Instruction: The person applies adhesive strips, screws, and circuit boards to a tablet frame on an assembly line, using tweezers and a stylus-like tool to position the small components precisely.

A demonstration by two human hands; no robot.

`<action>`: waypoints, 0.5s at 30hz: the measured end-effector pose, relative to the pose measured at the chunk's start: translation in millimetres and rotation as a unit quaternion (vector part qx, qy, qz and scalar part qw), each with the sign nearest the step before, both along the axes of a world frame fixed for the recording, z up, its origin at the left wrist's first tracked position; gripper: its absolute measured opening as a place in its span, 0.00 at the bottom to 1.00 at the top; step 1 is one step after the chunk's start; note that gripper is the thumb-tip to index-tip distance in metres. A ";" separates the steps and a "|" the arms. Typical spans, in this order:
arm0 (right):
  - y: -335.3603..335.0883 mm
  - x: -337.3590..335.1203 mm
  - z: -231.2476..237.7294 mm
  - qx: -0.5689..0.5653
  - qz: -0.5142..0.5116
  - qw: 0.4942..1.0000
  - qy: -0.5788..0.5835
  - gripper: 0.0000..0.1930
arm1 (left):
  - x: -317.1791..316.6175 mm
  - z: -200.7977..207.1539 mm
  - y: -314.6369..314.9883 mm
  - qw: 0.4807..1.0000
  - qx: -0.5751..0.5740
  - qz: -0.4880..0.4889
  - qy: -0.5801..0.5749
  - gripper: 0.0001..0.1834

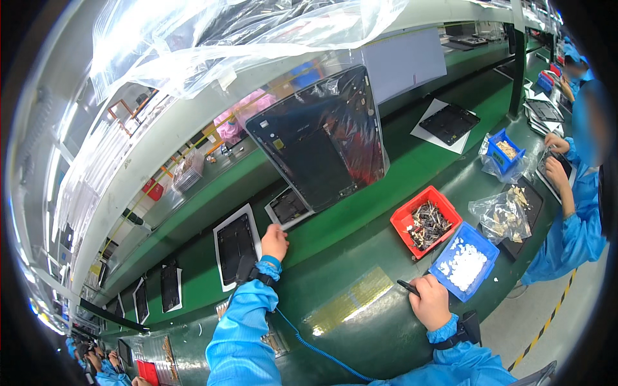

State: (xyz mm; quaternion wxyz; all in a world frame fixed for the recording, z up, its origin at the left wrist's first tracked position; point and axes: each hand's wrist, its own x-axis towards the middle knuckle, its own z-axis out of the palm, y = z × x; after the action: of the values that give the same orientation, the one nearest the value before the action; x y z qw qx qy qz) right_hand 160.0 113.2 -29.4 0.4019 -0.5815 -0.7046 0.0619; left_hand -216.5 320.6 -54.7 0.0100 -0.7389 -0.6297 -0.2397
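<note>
My left hand point(275, 243) reaches to the shelf along the bench, its fingers closed at the near corner of a white sheet point(300, 220). On that sheet lies a black device casing point(288, 206), partly hidden behind a large hanging black panel in clear film point(315, 138). My right hand point(430, 301) rests low over the green bench, closed around a pen-like black tool point(408, 287) that points left. Beside that tool lies a clear sheet of yellow strips point(351, 300). A blue bin of white bits point(486, 256) stands just beyond my right hand.
A red bin point(403, 222) holds small dark and light parts. Another black casing on white point(241, 248) lies left of my left hand. A coiled blue cord point(322, 354) runs from my left wrist. At right, a person in blue point(566, 248) works near a plastic bag point(505, 212).
</note>
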 end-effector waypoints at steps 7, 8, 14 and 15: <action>2.8 0.2 0.4 0.045 0.025 0.996 0.074 0.09 | 19.1 28.6 16.4 0.650 0.006 0.134 -0.748 0.18; 4.3 -0.1 -1.5 0.065 0.031 0.996 0.058 0.10 | 26.3 39.4 18.5 0.668 0.052 0.236 -0.704 0.20; -7.1 0.6 16.8 0.101 0.046 0.991 0.079 0.11 | 18.7 90.6 3.2 0.652 0.427 0.269 -0.566 0.24; -10.8 2.0 19.1 0.103 0.047 0.990 0.082 0.11 | 18.6 107.7 -17.0 0.675 0.435 0.260 -0.536 0.24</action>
State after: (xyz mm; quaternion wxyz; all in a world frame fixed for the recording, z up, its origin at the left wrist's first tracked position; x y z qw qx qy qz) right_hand 162.0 102.5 -10.3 0.5129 -0.4959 -0.6986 0.0549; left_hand -198.0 303.6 53.0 0.0525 -0.2024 -0.5182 -0.8293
